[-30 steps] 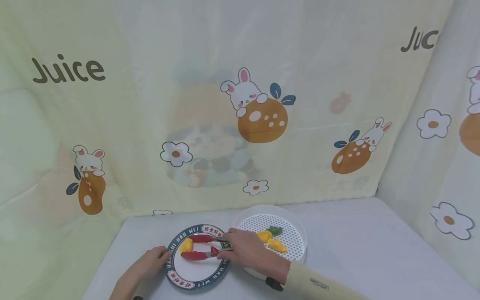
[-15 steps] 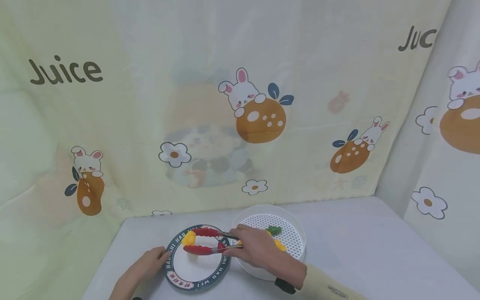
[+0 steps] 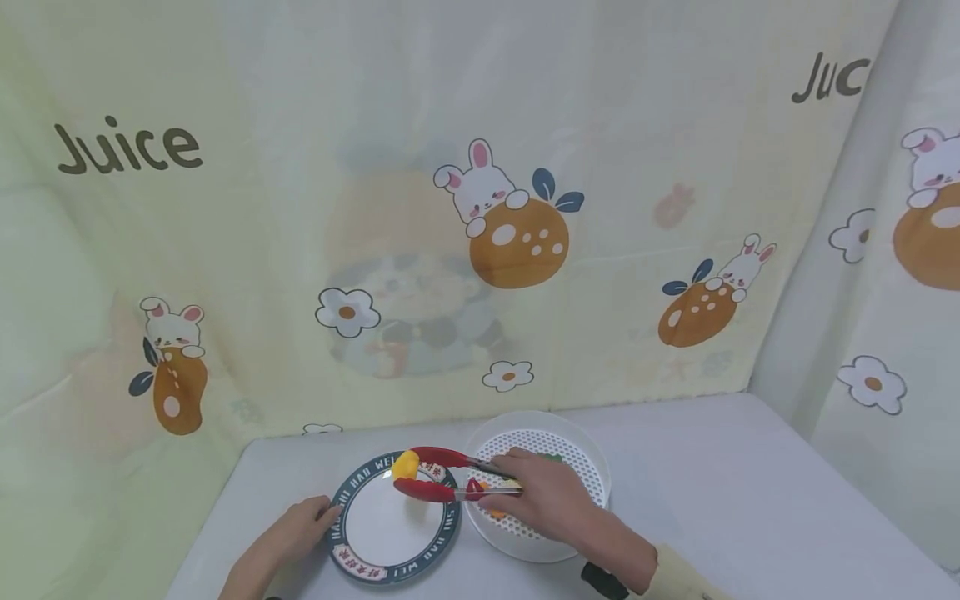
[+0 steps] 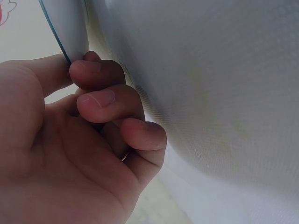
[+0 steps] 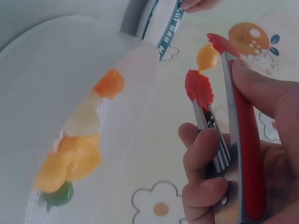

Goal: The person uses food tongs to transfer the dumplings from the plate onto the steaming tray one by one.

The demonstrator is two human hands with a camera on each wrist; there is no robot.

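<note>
My left hand [image 3: 300, 527] pinches the left rim of a white plate [image 3: 393, 529] with a dark blue lettered border. In the left wrist view, thumb and forefinger grip the plate's edge [image 4: 58, 35] while the other fingers curl. My right hand [image 3: 551, 497] holds metal tongs [image 3: 427, 491] with red tips. Between those tips is a small rounded yellow piece [image 3: 406, 466], raised above the plate's upper right part. The right wrist view shows the yellow piece [image 5: 208, 57] between the spread red tips, with fingers and thumb wrapped about the handles.
Right of the plate stands a white round basket [image 3: 596, 454] with a perforated bottom, partly under my right hand. It holds an orange piece [image 5: 111, 84], a pale piece [image 5: 84, 117], yellow pieces [image 5: 70, 161] and a green piece [image 5: 58, 195]. A printed curtain [image 3: 615, 125] backs the white table [image 3: 690, 492].
The tongs have lifted the yellow piece off the plate and moved it right, toward the basket. My left hand stays on the plate's rim.
</note>
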